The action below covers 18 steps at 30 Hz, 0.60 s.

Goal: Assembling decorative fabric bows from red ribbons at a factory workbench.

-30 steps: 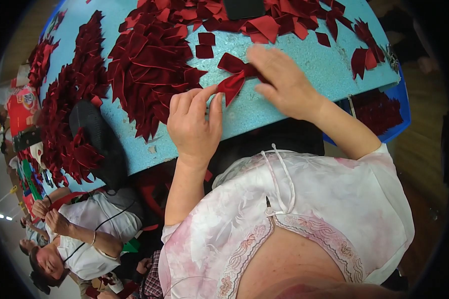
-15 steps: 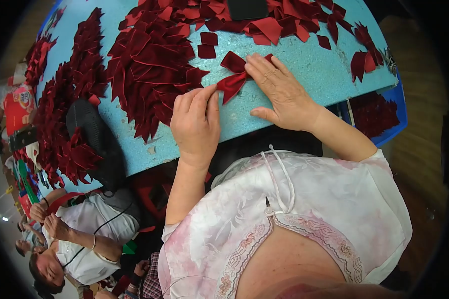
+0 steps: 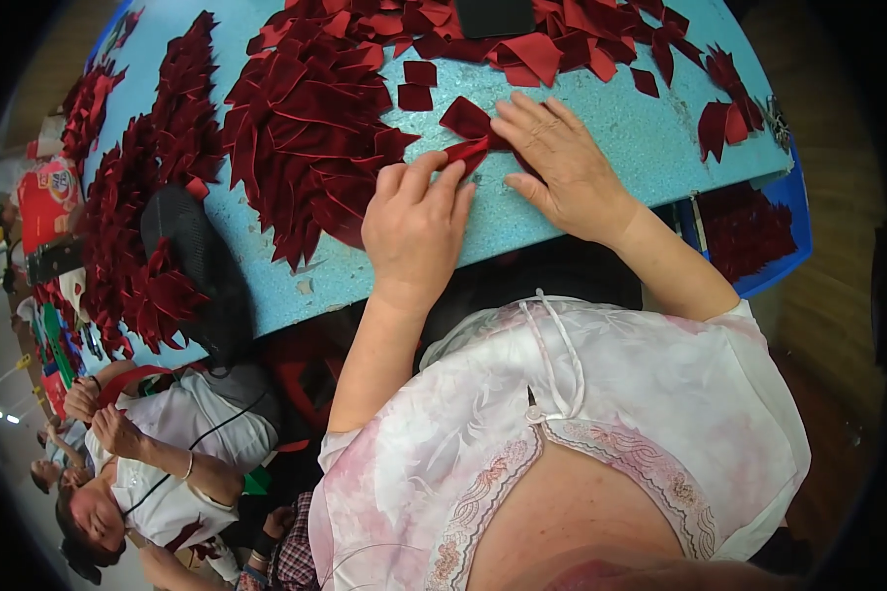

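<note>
A dark red velvet bow [image 3: 466, 117] lies on the pale blue table between my two hands. My left hand [image 3: 414, 229] has its fingers bent and close together, their tips on the bow's lower left tail. The shiny underside of the fabric shows beside those fingertips. My right hand [image 3: 567, 175] lies flat with fingers stretched out, covering the bow's right part; its thumb points toward the left hand. Two small dark red velvet squares [image 3: 415, 98] rest just above the bow. A big heap of velvet bow pieces [image 3: 306, 128] sits close to the left hand.
More red pieces [image 3: 532, 59] line the far edge around a black flat object [image 3: 495, 17]. Red rows [image 3: 182, 108] and a black mesh item [image 3: 182, 241] lie left. A blue bin [image 3: 796, 231] stands right. A co-worker [image 3: 177, 443] sits at lower left, handling red ribbon.
My left hand has moved right and closer to my right hand, its fingertips now farther onto the bow's tail. My right hand stays over the bow's right side, shifted slightly.
</note>
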{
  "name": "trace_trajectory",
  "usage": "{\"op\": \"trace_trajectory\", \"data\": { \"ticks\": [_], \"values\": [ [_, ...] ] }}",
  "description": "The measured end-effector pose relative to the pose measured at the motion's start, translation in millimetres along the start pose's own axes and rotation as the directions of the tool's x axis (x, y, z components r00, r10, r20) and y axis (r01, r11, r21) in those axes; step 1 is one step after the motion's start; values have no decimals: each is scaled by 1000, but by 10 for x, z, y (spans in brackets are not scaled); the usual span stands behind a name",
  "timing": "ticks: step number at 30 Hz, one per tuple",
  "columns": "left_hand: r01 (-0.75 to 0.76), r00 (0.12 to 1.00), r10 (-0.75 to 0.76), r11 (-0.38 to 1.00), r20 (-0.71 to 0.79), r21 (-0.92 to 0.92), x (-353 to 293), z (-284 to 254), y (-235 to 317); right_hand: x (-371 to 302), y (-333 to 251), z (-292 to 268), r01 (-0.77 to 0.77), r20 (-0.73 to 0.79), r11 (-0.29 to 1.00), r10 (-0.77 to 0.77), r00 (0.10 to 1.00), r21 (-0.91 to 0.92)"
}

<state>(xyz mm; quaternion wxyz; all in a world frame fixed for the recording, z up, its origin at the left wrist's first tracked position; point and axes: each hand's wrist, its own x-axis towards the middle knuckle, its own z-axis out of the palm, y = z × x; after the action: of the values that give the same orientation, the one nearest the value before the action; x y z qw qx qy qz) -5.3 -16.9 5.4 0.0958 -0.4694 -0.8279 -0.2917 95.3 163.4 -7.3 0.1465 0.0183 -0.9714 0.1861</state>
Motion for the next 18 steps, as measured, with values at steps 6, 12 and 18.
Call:
{"op": "trace_trajectory", "data": {
  "ticks": [6, 12, 18],
  "values": [
    [-51, 997, 45, 995, -68, -88, -85, -15, -83, -31, 218, -117, -56, -239, 998, 56, 969, 11],
    [104, 978, -142, 967, -155, -231, -191, -61, -128, -179, 442, -232, -303, -326, 929, 360, 874, 214],
    [113, 972, -159, 961, -172, -252, -324, -48, -148, -234, 406, -173, -307, -326, 923, 371, 869, 232]
  ]
}}
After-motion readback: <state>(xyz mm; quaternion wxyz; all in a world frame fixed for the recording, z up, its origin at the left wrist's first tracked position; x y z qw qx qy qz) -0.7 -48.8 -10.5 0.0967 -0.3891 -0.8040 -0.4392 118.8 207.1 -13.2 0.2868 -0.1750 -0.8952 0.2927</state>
